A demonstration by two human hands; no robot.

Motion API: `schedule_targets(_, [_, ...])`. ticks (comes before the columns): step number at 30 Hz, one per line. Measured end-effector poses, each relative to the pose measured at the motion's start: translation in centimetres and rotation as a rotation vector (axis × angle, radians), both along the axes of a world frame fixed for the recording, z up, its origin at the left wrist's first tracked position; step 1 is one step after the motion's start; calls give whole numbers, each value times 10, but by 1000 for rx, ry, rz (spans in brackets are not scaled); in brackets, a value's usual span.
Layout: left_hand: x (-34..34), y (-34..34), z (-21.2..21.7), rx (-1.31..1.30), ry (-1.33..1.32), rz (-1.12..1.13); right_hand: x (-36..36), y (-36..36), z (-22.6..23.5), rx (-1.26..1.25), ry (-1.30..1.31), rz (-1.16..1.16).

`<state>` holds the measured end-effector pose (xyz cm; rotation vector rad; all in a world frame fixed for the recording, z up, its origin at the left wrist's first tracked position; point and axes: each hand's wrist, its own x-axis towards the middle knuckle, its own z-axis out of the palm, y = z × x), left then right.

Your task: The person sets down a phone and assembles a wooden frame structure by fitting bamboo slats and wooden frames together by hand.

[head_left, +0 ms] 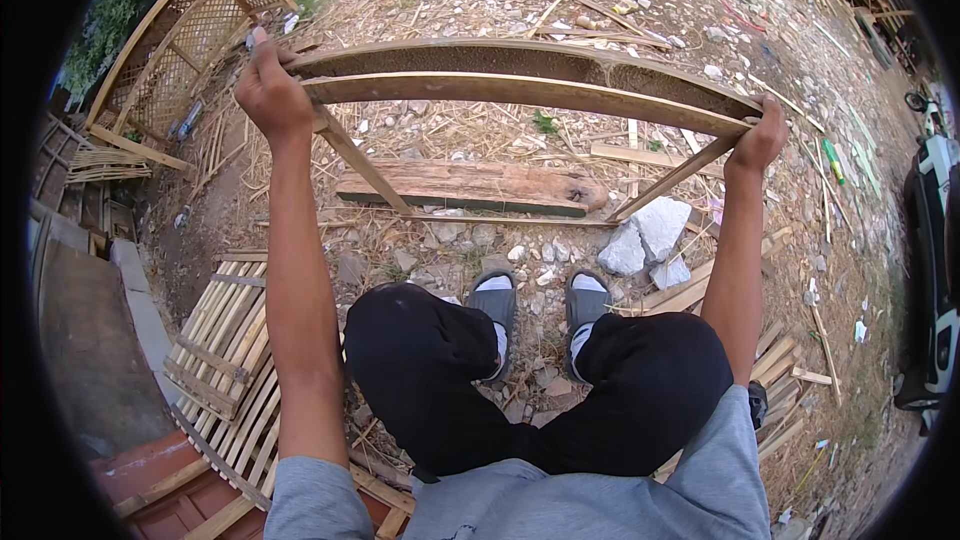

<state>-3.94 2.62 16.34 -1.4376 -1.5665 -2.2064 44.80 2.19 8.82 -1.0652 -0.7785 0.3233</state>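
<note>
Both my arms reach forward, holding a long wooden frame [520, 88] by its two upper corners. My left hand [275, 95] is wrapped round the left end, thumb up. At the right end, the fingers of my right hand [759, 137] close over the corner. Two parallel boards form the frame's upper side. From the ends, a left side strip [362, 170] and a right side strip [672, 178] run down to a thin bottom rail [510, 220] near the ground. Beyond that rail lies a thick weathered plank [470, 185]. Palm-side fingers are partly hidden.
Pale rocks [650, 237] sit before my right foot. Slatted wooden panels [225, 340] lean at my left, with a lattice panel [195, 45] farther off. Loose boards [780, 370] lie by my right knee. A white and black vehicle [935, 260] stands far right.
</note>
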Motion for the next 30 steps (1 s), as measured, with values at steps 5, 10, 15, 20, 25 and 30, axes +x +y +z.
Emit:
schedule_targets(5, [0,-9,-3,48,-4,-2,3,-1,-2,6,-14,3])
schedule_targets(10, [0,-14,-3,75,-23,4,4,-4,-4,49,-35,20])
schedule_targets(15, [0,-18,-4,82,46,45,4,-7,-7,57,-84,-2])
schedule_targets(20, [3,-20,-4,95,13,0,5,-7,-8,108,-19,6])
schedule_targets(25, [1,-21,-6,113,21,-31,15,-6,-14,59,-74,52])
schedule_targets(30, [-1,-21,-6,116,-17,-40,15,-6,-16,68,-124,45])
